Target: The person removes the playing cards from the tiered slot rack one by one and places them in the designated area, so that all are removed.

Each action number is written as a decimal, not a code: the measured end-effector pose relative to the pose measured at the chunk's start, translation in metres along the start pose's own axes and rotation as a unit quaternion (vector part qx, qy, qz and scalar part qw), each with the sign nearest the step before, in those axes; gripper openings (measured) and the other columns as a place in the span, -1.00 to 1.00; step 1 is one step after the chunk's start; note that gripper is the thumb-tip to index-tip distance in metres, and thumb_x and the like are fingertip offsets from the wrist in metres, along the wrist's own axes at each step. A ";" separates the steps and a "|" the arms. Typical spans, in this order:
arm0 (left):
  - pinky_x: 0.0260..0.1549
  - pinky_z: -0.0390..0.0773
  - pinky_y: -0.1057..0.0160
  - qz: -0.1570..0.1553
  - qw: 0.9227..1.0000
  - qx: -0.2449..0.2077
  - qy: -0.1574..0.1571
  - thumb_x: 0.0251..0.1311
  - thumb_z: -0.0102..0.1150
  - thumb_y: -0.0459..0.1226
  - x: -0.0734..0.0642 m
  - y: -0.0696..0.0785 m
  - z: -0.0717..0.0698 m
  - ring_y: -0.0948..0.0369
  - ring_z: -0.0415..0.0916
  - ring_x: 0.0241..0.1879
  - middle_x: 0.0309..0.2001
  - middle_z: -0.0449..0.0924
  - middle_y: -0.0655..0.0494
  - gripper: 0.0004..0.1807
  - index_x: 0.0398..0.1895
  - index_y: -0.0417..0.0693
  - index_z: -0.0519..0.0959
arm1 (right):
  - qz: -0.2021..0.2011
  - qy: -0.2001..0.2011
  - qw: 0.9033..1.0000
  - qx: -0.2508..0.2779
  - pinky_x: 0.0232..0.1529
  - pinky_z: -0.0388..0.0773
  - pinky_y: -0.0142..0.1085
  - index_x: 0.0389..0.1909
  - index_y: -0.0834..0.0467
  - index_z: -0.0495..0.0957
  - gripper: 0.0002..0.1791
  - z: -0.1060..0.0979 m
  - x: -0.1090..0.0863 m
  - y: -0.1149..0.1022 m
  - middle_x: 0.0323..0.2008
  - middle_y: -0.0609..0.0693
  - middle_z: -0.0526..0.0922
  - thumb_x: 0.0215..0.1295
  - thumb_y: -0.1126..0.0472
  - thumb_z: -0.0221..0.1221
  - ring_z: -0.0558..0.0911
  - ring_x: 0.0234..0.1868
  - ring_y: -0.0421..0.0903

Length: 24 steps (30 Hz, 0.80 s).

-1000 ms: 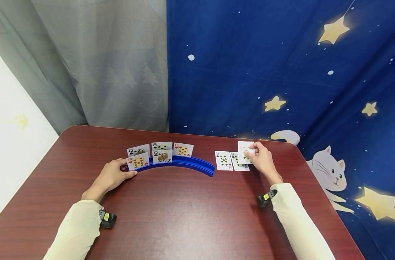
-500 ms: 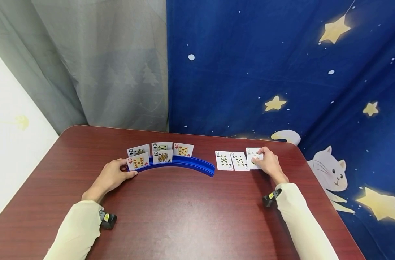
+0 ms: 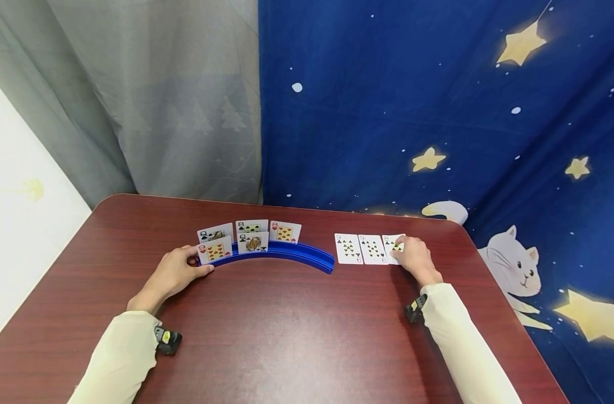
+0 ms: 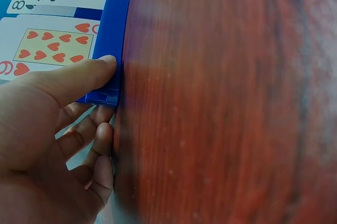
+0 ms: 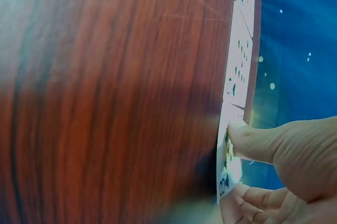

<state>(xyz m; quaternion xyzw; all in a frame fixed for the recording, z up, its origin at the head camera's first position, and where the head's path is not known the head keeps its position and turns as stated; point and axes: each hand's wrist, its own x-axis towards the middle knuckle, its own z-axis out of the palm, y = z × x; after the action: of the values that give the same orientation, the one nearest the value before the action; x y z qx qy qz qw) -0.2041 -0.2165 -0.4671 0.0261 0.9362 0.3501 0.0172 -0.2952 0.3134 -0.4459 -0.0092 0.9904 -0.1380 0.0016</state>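
Left hand [image 3: 173, 275]: from my remote seat I see it pinching the left end of the blue rack [image 3: 307, 256], thumb over the front edge.
Rack, curved across the surface [image 3: 287, 325]: nine of hearts [image 3: 215, 251] and queen of clubs [image 3: 253, 242] stand in front, three more cards [image 3: 285, 231] behind.
Right hand [image 3: 417, 259]: nearly closed, thumb and fingers gripping the rightmost card [image 3: 390, 244]; whether it lies fully flat, I can't tell.
Card row, right of the rack: two black nines [image 3: 373, 249] lie face up beside the gripped card.
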 end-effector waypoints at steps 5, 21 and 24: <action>-0.14 0.51 -0.02 -0.001 1.000 0.003 0.000 0.20 0.35 -0.17 0.000 0.000 0.000 -0.02 0.55 -0.17 -0.08 0.60 -0.25 -0.46 0.11 -0.41 0.53 | 0.014 -0.027 0.999 -0.015 0.01 0.45 0.18 0.03 0.24 0.62 -0.63 -0.002 -0.002 -0.003 0.02 0.40 0.56 0.26 0.16 0.28 0.51 0.09 0.33; -0.11 0.52 -0.08 0.000 1.000 0.003 -0.005 0.21 0.35 -0.17 0.001 0.000 -0.001 -0.04 0.55 -0.15 -0.08 0.59 -0.26 -0.46 0.11 -0.40 0.53 | -0.073 0.066 0.994 0.038 0.02 0.44 0.17 0.02 0.26 0.64 -0.69 -0.002 -0.006 -0.025 -0.01 0.35 0.60 0.28 0.25 0.26 0.58 0.01 0.31; -0.10 0.51 -0.07 0.000 1.000 0.004 -0.006 0.21 0.35 -0.17 0.000 0.000 -0.001 -0.04 0.55 -0.14 -0.07 0.59 -0.27 -0.45 0.12 -0.41 0.52 | -0.121 0.085 0.988 0.053 0.02 0.46 0.15 -0.01 0.27 0.65 -0.71 -0.002 -0.006 -0.039 -0.04 0.31 0.63 0.26 0.29 0.28 0.60 0.00 0.28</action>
<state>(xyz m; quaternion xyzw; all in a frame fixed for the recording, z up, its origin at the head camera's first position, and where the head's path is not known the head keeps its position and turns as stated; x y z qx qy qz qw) -0.2046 -0.2170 -0.4664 0.0280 0.9374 0.3465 0.0231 -0.2881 0.2765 -0.4336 -0.1167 0.9700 -0.1893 -0.0985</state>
